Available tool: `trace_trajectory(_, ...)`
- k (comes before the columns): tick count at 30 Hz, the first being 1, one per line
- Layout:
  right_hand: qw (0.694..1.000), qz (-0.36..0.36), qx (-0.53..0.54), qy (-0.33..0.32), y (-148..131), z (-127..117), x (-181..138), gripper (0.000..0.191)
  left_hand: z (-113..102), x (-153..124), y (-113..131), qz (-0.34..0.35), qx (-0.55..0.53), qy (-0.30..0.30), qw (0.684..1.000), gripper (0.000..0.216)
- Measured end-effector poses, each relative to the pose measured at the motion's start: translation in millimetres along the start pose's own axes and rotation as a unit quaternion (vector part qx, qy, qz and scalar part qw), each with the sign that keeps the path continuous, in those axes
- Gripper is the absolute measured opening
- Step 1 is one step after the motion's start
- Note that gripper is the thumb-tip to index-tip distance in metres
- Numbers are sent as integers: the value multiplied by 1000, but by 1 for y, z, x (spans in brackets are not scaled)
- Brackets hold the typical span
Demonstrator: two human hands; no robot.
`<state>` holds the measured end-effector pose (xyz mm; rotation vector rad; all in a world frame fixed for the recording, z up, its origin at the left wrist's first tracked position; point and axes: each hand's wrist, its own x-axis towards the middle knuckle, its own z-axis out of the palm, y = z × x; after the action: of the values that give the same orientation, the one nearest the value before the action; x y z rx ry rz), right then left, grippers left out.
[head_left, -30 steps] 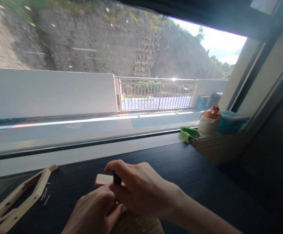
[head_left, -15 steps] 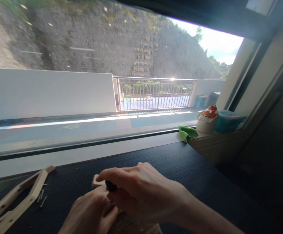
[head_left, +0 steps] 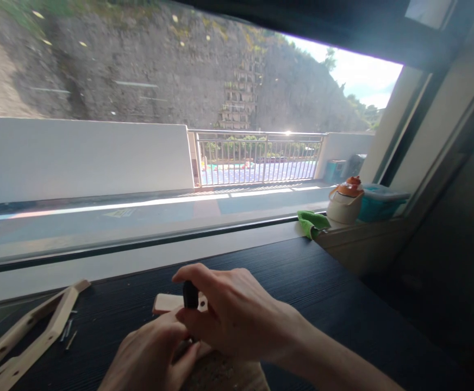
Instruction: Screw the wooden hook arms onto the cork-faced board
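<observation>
One pale wooden frame (head_left: 53, 325) at far left, lying slantwise on the dark tabletop (head_left: 302, 282); dark round holes visible along its bars, near end cut off by the picture edge. Just right of it, a few loose screws (head_left: 68, 330), lying near one another, one of them more yellowish.

Left hand (head_left: 147, 350): enters from the bottom edge, back of hand upward, wrist low, fingers pointing forward and to the right. Thumb and forefinger curve toward each other beneath the right hand; whether they grip anything cannot be told, fingertips being hidden. Beyond its knuckles, a wooden piece (head_left: 167, 303), pale-topped, rests with its left end exposed; a dark hole shows in the wood right of the handle.

Black handle (head_left: 190, 295): upright, above the wooden piece, its lower end hidden by the hands. Right hand (head_left: 237, 315) closed on it, forefinger arched over the top, thumb against the near side, knuckles high; forearm runs back to the lower right. Below both hands, a brownish speckled block (head_left: 229, 374), partly covered.

Farther right, by the window: green cloth (head_left: 313, 224), orange-topped bottle (head_left: 344, 206), teal box (head_left: 379, 203).
</observation>
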<state>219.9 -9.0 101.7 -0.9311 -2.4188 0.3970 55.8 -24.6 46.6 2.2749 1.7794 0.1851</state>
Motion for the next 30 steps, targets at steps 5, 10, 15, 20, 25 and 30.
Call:
trace_trajectory(5, 999, -26, -4, -44, -5, -1, -1, 31, 6, 0, -8, 11, -17, 5, 1000, 18)
trace_trajectory(10, 999, 16, -4, -30, -1, 3, 2, 26, 8, 0, -9, 16, -20, 6, 1000, 21)
trace_trajectory(15, 999, 42, 0, -8, 0, 6, 5, 27, 8, 1, -8, 15, -25, 16, 999, 21)
trace_trajectory(20, 1000, 7, -11, -17, -3, 2, -1, 27, 11, 1, -12, 30, -29, 21, 999, 19)
trace_trajectory(25, 998, -36, 6, -57, -5, -6, -6, 31, 10, -2, -11, 40, -24, 26, 999, 23)
trace_trajectory(30, 998, -8, 3, -55, -2, -5, -2, 25, 9, 0, -10, 28, -29, 11, 999, 21)
